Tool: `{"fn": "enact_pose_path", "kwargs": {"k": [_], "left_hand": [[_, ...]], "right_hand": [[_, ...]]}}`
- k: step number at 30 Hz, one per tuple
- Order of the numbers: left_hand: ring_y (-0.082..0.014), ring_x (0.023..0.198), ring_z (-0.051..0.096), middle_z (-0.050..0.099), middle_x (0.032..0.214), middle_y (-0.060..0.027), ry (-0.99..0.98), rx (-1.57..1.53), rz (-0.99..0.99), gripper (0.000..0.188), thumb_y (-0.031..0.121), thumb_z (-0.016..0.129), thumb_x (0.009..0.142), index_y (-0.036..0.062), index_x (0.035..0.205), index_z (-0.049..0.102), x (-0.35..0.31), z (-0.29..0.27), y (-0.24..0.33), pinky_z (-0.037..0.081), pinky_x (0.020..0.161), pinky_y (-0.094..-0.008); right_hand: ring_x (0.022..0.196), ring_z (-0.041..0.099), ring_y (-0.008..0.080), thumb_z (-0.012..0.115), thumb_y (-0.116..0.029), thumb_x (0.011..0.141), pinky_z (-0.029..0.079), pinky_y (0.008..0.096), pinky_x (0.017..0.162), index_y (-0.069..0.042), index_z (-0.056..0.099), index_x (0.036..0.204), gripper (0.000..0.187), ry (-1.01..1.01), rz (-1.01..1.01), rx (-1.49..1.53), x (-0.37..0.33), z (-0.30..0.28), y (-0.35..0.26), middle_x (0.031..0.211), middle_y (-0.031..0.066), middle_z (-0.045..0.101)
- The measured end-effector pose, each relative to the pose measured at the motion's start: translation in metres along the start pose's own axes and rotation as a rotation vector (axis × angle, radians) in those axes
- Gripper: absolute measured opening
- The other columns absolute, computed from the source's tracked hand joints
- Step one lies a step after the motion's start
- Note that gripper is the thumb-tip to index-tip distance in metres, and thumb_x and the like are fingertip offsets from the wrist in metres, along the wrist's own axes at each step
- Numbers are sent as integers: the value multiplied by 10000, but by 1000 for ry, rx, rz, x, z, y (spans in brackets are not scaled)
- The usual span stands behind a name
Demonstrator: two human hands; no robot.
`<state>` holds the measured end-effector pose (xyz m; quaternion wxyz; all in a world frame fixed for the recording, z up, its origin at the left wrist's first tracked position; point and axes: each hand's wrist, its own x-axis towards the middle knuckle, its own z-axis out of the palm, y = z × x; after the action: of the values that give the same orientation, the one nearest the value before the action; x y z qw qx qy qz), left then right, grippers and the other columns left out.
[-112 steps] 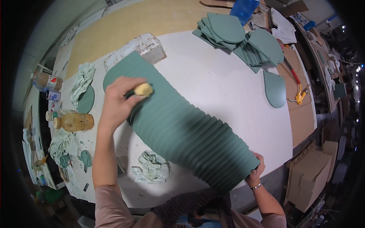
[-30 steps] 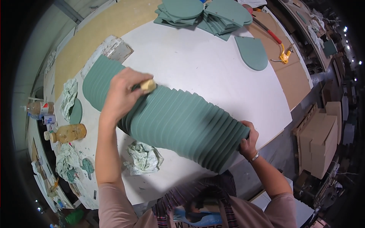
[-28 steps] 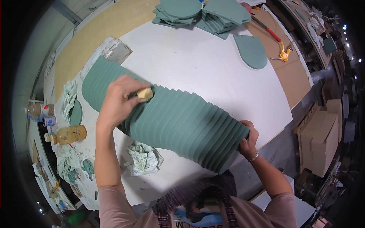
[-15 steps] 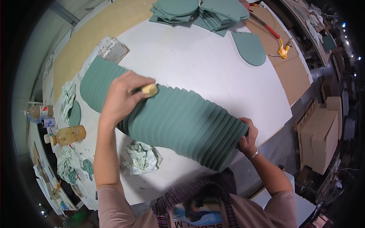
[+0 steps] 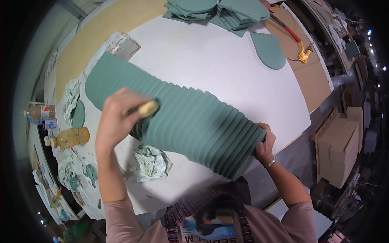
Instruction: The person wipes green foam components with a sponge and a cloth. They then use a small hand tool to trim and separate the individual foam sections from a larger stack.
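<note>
Head view, looking down over the counter (image 5: 283,97): a long row of green panels (image 5: 174,121), lapped like shingles, lies slantwise across the middle, one end by a whitish block (image 5: 129,47), the other towards the person's right side. The left hand (image 5: 120,117) has its fingers pinched on a yellow pad (image 5: 148,108), dark on its underside, over the left half of the row. It's a bit blurred from where I stand, and I can't tell how firmly the pad meets the edges. The right hand (image 5: 265,143) is clamped round the row's right end, thumb on the near side.

The step in hand, I'd say, is rubbing the pad along the stepped edges while the other hand steadies the lot. A further stroke would seem to call for light, even pressure and a firm right grip, so the panels don't slide out of line. A crumpled cloth (image 5: 152,163) sits just below the row, and one loose green panel (image 5: 269,50) lies well apart, up and to the right.
</note>
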<state>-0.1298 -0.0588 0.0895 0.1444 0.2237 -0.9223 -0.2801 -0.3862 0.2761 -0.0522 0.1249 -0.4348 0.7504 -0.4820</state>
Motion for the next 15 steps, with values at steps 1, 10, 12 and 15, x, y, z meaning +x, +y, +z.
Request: {"fn": "enact_pose_path", "kwargs": {"k": [1,10,12,15], "left_hand": [[-266,823,623,714,850,-104,10,37,25,342,-50,737,687,48,1013,763,9,5,-2,511,744,-386],[-271,809,644,740,887,-92,-139,22,-96,282,-19,761,695,46,969,770,-34,-9,-3,525,768,-378],[-272,818,649,749,922,-96,-86,17,-67,276,-9,764,699,47,969,771,-26,-6,1,528,774,-374],[-278,838,645,746,948,-104,91,-53,103,302,-22,752,701,57,992,767,22,19,10,524,774,-383]], "right_hand": [[742,682,293,475,-686,909,532,358,684,60,598,1110,783,2,6,-3,1,1,-1,868,181,661],[724,670,272,478,-687,902,522,349,669,72,590,1112,795,33,9,-14,-3,-1,7,851,170,657],[719,666,269,479,-688,899,520,348,665,71,590,1110,796,29,12,-12,-2,-1,5,843,167,654],[715,660,262,478,-695,893,515,347,660,63,592,1106,795,5,21,-13,0,3,0,823,156,648]]}}
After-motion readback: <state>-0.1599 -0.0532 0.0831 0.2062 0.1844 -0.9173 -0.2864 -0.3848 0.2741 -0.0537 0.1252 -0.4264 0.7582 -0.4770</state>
